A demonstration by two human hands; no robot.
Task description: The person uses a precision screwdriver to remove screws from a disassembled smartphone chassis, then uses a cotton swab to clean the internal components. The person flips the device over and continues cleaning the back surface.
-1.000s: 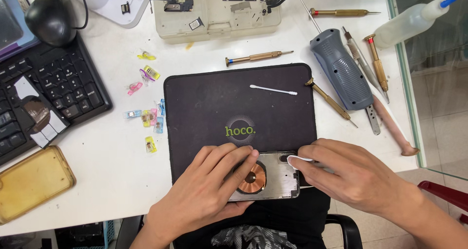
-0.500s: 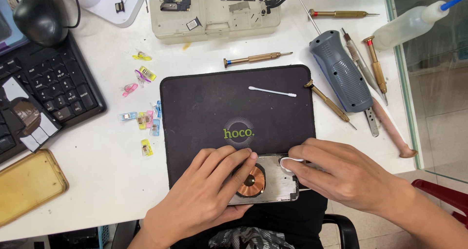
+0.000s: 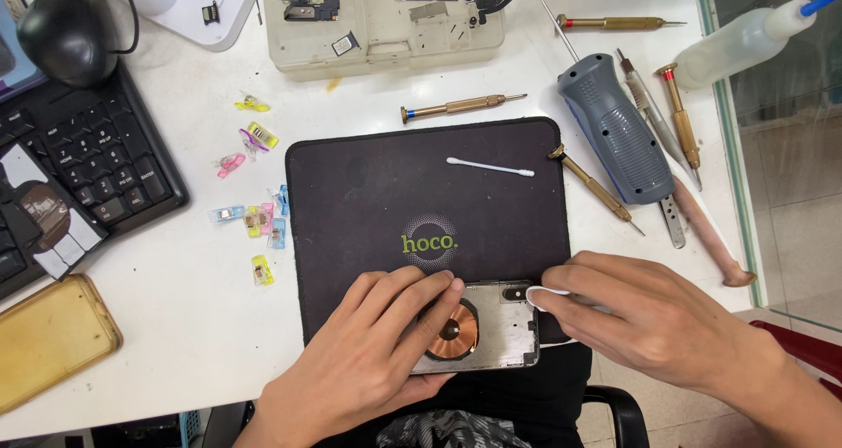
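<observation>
An opened phone back housing (image 3: 502, 336) with a round copper coil (image 3: 456, 332) lies at the near edge of a black work mat (image 3: 386, 185). My left hand (image 3: 368, 360) rests flat on the housing, its fingers spread over the coil's left side. My right hand (image 3: 649, 325) pinches a small white piece (image 3: 545, 295) against the housing's upper right corner. What the white piece is cannot be made out. A white cotton swab (image 3: 489, 167) lies on the mat farther back.
A grey powered screwdriver (image 3: 614, 128) and several brass screwdrivers (image 3: 460, 106) lie behind and to the right. Coloured clips (image 3: 259, 220), a keyboard (image 3: 79, 167), a mouse (image 3: 66, 32) and a yellow case (image 3: 48, 338) sit left. A parts tray (image 3: 386, 18) and squeeze bottle (image 3: 745, 40) stand at the back.
Both hands stay on the housing. My right hand's fingertips with the white piece have shifted slightly along the housing's right end. The view has drifted a little.
</observation>
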